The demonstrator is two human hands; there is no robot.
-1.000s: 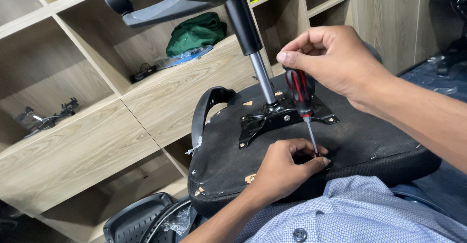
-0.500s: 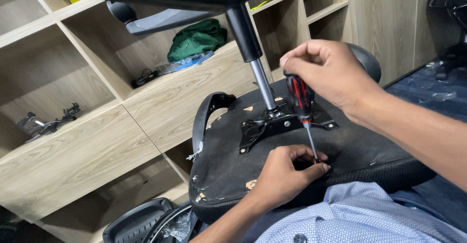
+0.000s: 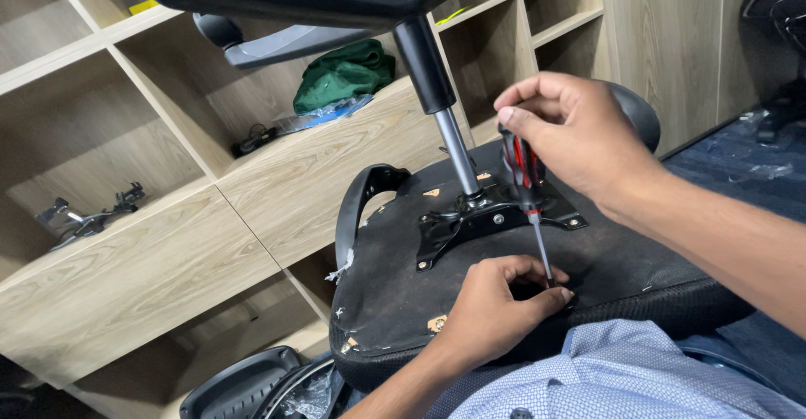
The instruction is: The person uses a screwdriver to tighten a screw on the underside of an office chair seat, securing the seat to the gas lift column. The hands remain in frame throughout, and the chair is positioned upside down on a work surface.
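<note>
Office chair seat (image 3: 470, 293) lies upside down across the person's lap, black underside up, fabric scuffed and torn at the near edge. Black mounting plate (image 3: 487, 217) is on it, chrome gas-lift column (image 3: 457, 154) rising from the plate. Right hand (image 3: 579, 138) grips a red-and-black screwdriver (image 3: 522, 171) by the handle, shaft pointing down and tilted slightly. Left hand (image 3: 495, 314) rests on the seat, fingers pinched around the screwdriver tip. One black armrest (image 3: 365, 205) is on the seat's left edge. Wooden shelving (image 3: 168, 243) behind, a green cloth (image 3: 344, 75) on one shelf.
</note>
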